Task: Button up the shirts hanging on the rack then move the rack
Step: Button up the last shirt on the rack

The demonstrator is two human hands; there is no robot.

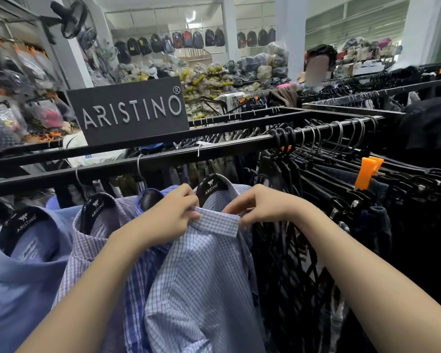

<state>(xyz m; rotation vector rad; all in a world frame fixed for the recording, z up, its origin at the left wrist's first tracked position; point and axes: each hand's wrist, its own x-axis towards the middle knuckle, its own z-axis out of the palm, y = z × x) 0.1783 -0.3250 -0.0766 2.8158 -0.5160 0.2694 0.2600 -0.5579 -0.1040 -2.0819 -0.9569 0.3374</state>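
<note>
Collar (215, 222) of checked shirt (201, 281), pinched at nine o'clock by left hand (173, 212), three o'clock by right hand (261, 205), apparently aligning top button.

Head camera, angled down, close over rack (163, 159).

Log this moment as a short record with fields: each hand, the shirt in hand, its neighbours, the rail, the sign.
left hand: pinches one end of the collar of the light blue checked shirt
right hand: pinches the collar's other end
hanger: black, printed ARISTINO
neighbours: lilac checked shirt and plain blue shirt on the left, dark clothes on the right
rail: black, carries the hangers
sign: ARISTINO, behind the rail
buttons: not visible
</note>
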